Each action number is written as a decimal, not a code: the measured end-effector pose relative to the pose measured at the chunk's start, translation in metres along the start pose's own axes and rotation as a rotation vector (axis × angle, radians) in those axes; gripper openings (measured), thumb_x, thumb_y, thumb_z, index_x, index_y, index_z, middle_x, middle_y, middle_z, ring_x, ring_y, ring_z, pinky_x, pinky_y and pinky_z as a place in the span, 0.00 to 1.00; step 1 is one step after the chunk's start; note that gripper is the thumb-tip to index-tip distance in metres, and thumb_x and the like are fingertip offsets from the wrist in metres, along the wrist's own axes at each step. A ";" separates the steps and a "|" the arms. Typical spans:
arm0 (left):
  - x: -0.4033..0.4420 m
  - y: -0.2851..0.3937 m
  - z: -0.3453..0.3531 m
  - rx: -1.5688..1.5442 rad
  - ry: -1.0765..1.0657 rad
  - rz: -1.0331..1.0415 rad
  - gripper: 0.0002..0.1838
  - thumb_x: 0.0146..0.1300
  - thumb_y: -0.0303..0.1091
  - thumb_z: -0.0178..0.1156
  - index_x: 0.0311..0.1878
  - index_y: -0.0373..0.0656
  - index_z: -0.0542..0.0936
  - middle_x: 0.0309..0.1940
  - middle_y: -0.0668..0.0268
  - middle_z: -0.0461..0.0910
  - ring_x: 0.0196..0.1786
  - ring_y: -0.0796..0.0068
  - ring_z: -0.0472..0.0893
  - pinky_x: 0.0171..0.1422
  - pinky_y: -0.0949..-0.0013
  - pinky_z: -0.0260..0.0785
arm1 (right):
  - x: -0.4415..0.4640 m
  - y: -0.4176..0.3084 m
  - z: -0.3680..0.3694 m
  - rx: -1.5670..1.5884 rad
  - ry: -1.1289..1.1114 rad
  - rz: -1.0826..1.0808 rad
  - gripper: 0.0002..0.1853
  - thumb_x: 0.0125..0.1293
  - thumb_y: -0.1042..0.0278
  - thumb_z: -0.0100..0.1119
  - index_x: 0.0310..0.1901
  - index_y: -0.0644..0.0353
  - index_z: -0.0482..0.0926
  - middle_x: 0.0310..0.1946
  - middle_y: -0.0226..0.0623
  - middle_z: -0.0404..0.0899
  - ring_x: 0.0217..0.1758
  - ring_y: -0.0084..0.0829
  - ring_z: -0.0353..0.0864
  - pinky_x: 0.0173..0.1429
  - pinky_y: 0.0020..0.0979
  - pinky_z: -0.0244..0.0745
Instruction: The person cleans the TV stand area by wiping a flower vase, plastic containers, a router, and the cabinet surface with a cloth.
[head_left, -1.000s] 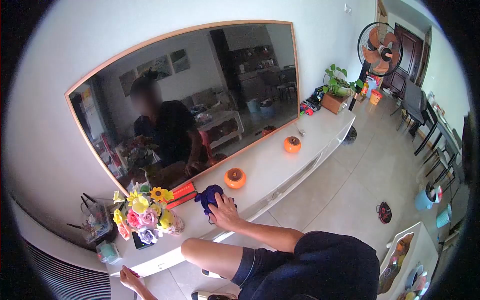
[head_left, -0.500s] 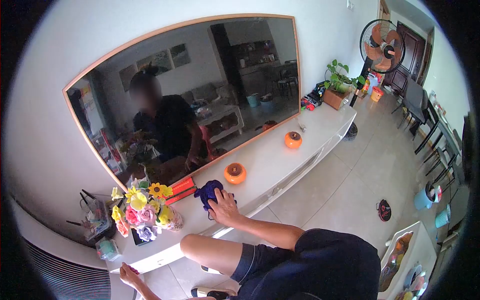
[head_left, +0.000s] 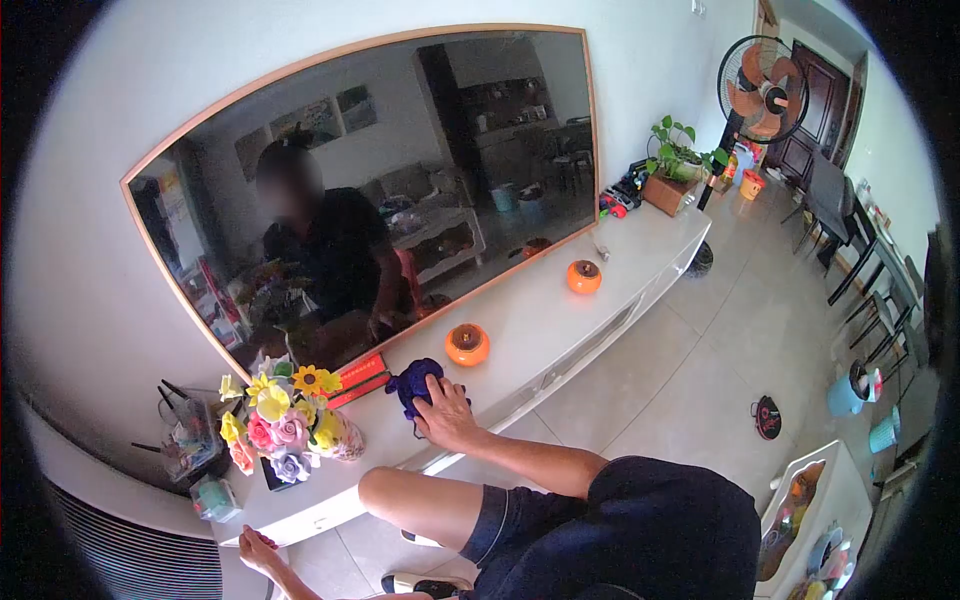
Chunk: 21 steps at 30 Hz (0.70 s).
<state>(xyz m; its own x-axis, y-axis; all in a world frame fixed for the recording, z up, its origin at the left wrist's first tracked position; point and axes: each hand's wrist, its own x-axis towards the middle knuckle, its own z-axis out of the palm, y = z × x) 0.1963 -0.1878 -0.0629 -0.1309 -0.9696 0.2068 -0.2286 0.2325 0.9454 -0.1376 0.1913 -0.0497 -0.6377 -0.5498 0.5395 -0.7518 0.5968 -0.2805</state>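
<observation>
My right hand (head_left: 446, 414) presses on a crumpled dark purple cloth (head_left: 413, 385) on the white cabinet (head_left: 530, 340), its fingers bent over the cloth. Just behind the cloth is an orange round pot (head_left: 467, 345) with a brown lid, and a similar pot (head_left: 584, 277) stands farther right. A red box (head_left: 360, 380) lies left of the cloth, beside a vase of colourful flowers (head_left: 285, 415). At the lower left, my left hand (head_left: 258, 550) is closed around a small dark red thing by the cabinet's near left corner.
A large framed TV (head_left: 400, 180) rises behind the cabinet. At its far end are a potted plant (head_left: 680, 165) and a standing fan (head_left: 763, 90). A clear plastic box (head_left: 214, 498) sits at the left end. My bent knee (head_left: 385, 492) is close to the cabinet front.
The view has tilted slightly, so the cabinet things appear a little higher. My right hand stays on the cloth, which has shifted only slightly. My left hand stays closed.
</observation>
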 end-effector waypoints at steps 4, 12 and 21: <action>-0.002 0.002 0.001 0.008 0.012 -0.001 0.22 0.74 0.46 0.57 0.23 0.45 0.71 0.12 0.72 0.66 0.12 0.81 0.67 0.12 0.74 0.58 | 0.001 0.000 0.000 0.008 0.004 0.003 0.18 0.56 0.57 0.70 0.45 0.59 0.84 0.61 0.60 0.66 0.61 0.56 0.67 0.57 0.55 0.66; -0.003 0.006 0.001 0.027 0.001 0.005 0.24 0.75 0.46 0.55 0.22 0.43 0.72 0.11 0.69 0.68 0.12 0.80 0.69 0.13 0.71 0.63 | 0.001 0.001 0.000 0.012 -0.075 0.027 0.21 0.59 0.57 0.68 0.51 0.59 0.84 0.65 0.62 0.62 0.63 0.58 0.66 0.59 0.57 0.66; -0.003 0.004 0.003 0.063 0.005 0.022 0.24 0.75 0.46 0.55 0.22 0.43 0.72 0.11 0.69 0.68 0.12 0.80 0.70 0.12 0.71 0.63 | 0.001 0.001 -0.001 0.007 -0.053 0.013 0.20 0.58 0.57 0.69 0.49 0.60 0.84 0.63 0.60 0.64 0.62 0.57 0.66 0.58 0.55 0.66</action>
<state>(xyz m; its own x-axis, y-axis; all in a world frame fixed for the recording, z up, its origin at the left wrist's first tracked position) 0.1930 -0.1841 -0.0599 -0.1322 -0.9645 0.2287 -0.2862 0.2580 0.9228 -0.1392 0.1918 -0.0491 -0.6549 -0.5726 0.4932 -0.7447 0.5998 -0.2926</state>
